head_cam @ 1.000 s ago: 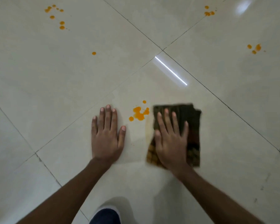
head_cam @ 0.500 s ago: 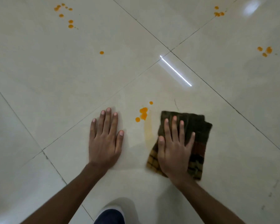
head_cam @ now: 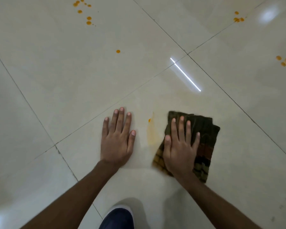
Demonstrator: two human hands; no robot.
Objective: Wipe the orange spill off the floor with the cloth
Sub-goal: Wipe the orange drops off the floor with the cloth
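Observation:
My right hand point(head_cam: 180, 146) lies flat, fingers spread, pressing a folded dark green and brown checked cloth point(head_cam: 205, 138) onto the pale tiled floor. Just left of the cloth is a faint orange smear point(head_cam: 153, 134) with one small orange drop at its top. My left hand point(head_cam: 117, 138) rests flat on the bare tile, fingers apart, holding nothing. More orange drops lie farther off: a cluster at the top left point(head_cam: 86, 12), a single drop point(head_cam: 118, 51), a group at the top right point(head_cam: 238, 18) and another at the right edge point(head_cam: 284, 60).
Dark grout lines point(head_cam: 186, 54) cross the glossy cream tiles diagonally. A bright strip of reflected light point(head_cam: 185, 74) sits ahead of the cloth. My knee in dark blue fabric point(head_cam: 119, 219) shows at the bottom edge.
The cloth under my right hand has swept over the nearest group of orange drops, leaving a faint smear and one small drop. My left hand stayed planted.

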